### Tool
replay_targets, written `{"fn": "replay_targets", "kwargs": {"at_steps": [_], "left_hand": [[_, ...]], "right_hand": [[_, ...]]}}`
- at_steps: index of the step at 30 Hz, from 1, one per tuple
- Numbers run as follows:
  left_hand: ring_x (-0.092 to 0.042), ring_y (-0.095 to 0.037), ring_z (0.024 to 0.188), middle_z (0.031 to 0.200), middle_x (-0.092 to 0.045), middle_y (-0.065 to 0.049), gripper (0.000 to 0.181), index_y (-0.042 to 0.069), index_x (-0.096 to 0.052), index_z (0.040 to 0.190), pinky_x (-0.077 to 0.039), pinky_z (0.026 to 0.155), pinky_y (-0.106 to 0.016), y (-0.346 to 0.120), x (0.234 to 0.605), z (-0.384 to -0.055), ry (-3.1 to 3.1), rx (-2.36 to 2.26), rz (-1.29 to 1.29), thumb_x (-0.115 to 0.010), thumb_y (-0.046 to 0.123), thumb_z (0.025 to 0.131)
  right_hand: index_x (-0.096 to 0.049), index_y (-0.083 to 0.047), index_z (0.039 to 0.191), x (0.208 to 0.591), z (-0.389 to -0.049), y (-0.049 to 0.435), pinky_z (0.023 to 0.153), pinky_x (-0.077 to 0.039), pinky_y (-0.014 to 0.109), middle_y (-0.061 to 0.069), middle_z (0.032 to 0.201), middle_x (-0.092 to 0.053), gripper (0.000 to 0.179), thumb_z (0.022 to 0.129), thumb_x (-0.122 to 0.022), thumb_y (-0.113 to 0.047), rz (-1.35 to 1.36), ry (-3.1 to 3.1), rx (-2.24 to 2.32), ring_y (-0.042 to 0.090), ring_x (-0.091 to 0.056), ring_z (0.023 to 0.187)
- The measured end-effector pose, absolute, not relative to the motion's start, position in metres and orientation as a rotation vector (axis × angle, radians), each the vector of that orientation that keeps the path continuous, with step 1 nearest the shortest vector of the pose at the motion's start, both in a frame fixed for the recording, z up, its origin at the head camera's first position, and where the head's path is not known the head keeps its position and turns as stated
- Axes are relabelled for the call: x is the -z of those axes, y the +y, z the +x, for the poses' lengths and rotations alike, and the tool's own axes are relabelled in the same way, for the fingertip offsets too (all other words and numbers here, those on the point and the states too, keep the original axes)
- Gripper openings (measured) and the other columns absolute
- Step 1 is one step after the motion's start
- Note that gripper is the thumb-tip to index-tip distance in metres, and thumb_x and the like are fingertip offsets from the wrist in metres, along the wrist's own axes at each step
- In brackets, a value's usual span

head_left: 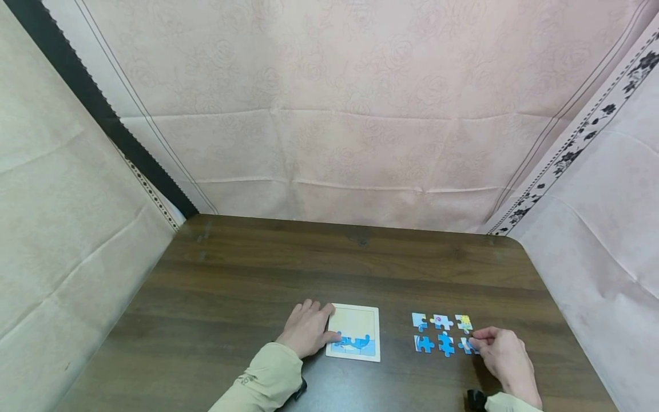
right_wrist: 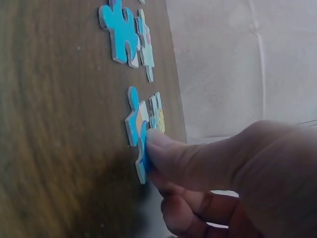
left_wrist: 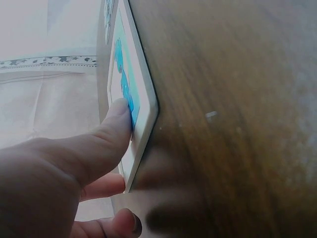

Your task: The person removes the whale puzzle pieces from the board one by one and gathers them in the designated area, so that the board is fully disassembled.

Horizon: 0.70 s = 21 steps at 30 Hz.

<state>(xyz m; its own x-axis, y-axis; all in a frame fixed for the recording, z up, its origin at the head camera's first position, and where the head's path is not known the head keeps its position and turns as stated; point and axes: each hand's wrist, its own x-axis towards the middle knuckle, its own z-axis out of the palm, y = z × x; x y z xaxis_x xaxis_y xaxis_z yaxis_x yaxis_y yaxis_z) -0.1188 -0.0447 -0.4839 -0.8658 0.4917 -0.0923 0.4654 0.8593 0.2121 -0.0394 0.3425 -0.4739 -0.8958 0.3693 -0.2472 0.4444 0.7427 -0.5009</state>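
Note:
A square jigsaw tray [head_left: 353, 312] with a pale frame lies flat on the table, blue pieces fitted along its lower part. My left hand [head_left: 307, 327] rests at its left side. The thumb [left_wrist: 116, 131] presses on the tray's face, while another finger touches its edge near a corner. To the right, loose jigsaw pieces [head_left: 424, 344] lie in two rows. At the near right end of these, my right hand [head_left: 501, 355] pinches a blue and white jigsaw piece [right_wrist: 136, 124] between thumb and fingers. The fingertips under that piece are partly hidden.
A brown wooden table [head_left: 247, 274] bears everything. Pale patterned cloth [head_left: 334, 114] hangs behind the far edge and along both sides. Among the loose pieces, a yellow-patterned piece [head_left: 464, 321] lies just beyond the right hand.

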Motion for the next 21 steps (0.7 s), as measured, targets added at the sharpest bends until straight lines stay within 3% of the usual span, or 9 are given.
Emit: {"fn": "replay_targets", "kwargs": {"at_steps": [10, 21], "left_hand": [[-0.051, -0.023, 0.092, 0.097, -0.062, -0.005, 0.056, 0.017, -0.061, 0.124, -0.04, 0.082, -0.038, -0.046, 0.4832, -0.1178, 2.89, -0.294, 0.757, -0.069, 0.054, 0.084], [-0.051, -0.023, 0.093, 0.098, -0.063, -0.005, 0.058, 0.016, -0.061, 0.125, -0.04, 0.082, -0.038, -0.0455, 0.4809, -0.1181, 2.872, -0.283, 0.747, -0.07, 0.055, 0.082]], "right_hand": [[-0.074, -0.009, 0.092, 0.4731, -0.037, 0.3417, 0.065, -0.046, 0.048, -0.002, 0.079, -0.069, 0.01, 0.087, -0.07, -0.017, 0.556, 2.888, 0.82, 0.017, -0.061, 0.073], [-0.074, -0.006, 0.093, 0.4757, -0.0375, 0.3408, 0.068, -0.046, 0.046, 0.0, 0.081, -0.07, 0.014, 0.088, -0.069, -0.018, 0.59, 2.853, 0.878, 0.018, -0.061, 0.076]]}}
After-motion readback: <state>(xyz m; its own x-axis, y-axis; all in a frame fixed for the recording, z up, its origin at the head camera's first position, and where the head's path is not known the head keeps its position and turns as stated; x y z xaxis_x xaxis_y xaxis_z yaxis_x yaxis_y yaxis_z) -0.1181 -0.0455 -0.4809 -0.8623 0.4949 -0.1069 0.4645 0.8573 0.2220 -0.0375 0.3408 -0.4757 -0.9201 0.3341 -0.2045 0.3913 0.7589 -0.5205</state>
